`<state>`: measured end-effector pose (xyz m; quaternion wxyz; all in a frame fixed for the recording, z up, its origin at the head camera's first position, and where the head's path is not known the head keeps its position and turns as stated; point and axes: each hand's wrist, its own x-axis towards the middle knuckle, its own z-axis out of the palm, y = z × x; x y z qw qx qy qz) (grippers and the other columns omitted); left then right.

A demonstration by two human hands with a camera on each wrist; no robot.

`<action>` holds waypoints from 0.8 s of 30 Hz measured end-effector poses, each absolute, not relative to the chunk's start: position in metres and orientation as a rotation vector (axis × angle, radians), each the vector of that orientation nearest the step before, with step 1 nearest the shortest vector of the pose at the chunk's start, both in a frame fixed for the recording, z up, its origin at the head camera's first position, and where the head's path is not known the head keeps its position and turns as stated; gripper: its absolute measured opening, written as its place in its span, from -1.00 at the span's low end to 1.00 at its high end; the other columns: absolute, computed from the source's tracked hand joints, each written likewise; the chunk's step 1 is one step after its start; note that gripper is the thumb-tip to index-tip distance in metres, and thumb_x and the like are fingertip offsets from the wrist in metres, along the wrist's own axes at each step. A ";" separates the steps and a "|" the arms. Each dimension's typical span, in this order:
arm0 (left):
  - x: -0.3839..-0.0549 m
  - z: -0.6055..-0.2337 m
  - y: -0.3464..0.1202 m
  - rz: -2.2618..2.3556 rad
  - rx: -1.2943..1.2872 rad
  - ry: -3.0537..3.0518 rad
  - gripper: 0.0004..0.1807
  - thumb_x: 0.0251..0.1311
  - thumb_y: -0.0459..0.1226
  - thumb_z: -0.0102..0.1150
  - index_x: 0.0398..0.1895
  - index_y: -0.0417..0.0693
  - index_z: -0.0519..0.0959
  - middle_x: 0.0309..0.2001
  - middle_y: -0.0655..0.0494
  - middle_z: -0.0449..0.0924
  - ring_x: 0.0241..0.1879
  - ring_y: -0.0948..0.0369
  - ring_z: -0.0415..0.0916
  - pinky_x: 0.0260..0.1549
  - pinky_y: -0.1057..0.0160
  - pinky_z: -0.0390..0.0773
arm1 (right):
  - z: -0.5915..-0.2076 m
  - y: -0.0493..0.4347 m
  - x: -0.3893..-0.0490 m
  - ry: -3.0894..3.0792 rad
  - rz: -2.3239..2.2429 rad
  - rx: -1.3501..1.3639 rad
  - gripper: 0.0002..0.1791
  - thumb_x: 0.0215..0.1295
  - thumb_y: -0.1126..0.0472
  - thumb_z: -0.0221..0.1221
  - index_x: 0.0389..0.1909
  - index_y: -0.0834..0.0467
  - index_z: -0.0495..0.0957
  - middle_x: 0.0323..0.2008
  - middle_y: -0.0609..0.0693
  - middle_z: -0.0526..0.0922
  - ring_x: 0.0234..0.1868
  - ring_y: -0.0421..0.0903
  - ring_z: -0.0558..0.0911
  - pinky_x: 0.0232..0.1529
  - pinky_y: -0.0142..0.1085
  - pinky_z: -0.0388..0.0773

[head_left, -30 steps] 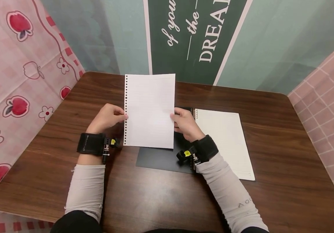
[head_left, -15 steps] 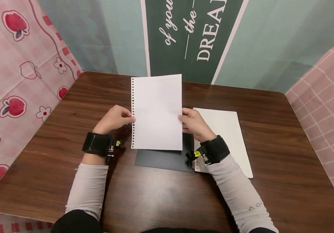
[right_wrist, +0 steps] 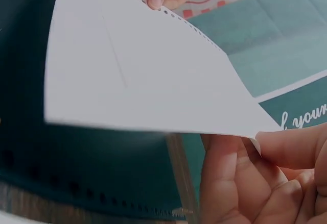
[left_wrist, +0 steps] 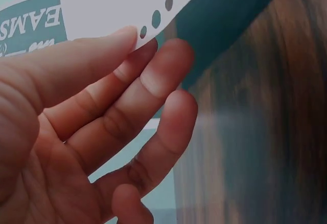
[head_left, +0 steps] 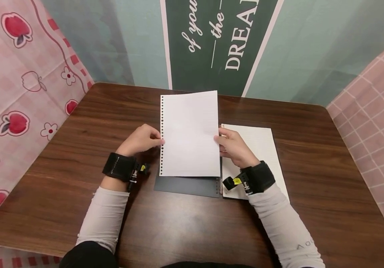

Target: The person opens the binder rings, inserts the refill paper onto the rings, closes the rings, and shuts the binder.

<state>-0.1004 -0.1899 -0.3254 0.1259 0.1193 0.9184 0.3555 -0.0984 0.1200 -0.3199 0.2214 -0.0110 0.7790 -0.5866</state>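
One punched sheet (head_left: 190, 136), left hand (head_left: 140, 140) pinching its holed edge (head_left: 162, 160), right hand (head_left: 237, 147) its plain edge (head_left: 217, 111); best held lightly taut, uncreased.

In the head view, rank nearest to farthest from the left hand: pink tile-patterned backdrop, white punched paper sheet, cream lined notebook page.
1. White sheet, pinched by left hand.
2. Cream notebook page, right.
3. Pink backdrop, far right.
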 end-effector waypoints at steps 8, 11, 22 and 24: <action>-0.099 -0.323 -0.175 1.046 0.363 2.655 -0.73 0.32 -0.24 0.20 -0.50 -0.23 0.63 -0.67 0.20 0.28 -0.61 0.21 0.21 -0.53 0.26 0.26 | -0.321 0.138 -0.094 2.084 -1.696 -0.017 -0.52 0.57 0.24 -0.10 0.44 0.19 0.26 -0.33 -0.17 0.65 -0.45 -0.30 0.60 -0.27 -0.39 0.59; -0.098 -0.322 -0.170 1.068 0.378 2.647 -0.75 0.33 -0.24 0.20 -0.48 -0.21 0.63 -0.66 0.19 0.27 -0.60 0.21 0.20 -0.52 0.26 0.25 | -0.320 0.144 -0.092 2.086 -1.703 -0.018 -0.52 0.56 0.23 -0.10 0.44 0.21 0.25 -0.29 -0.18 0.67 -0.39 -0.30 0.64 -0.25 -0.39 0.60; -0.098 -0.327 -0.149 1.071 0.489 2.616 -0.73 0.32 -0.25 0.21 -0.52 -0.17 0.66 -0.60 0.06 0.50 -0.59 0.21 0.24 -0.52 0.26 0.27 | -0.326 0.168 -0.087 2.097 -1.730 0.012 -0.51 0.58 0.21 -0.11 0.44 0.26 0.21 -0.24 -0.20 0.66 -0.33 -0.32 0.67 -0.21 -0.39 0.61; -0.098 -0.328 -0.146 1.066 0.511 2.611 -0.73 0.32 -0.25 0.21 -0.53 -0.17 0.66 -0.64 0.14 0.45 -0.60 0.22 0.23 -0.52 0.27 0.27 | -0.327 0.172 -0.086 2.094 -1.739 0.015 -0.52 0.58 0.22 -0.12 0.43 0.25 0.23 -0.25 -0.21 0.66 -0.33 -0.32 0.66 -0.21 -0.40 0.61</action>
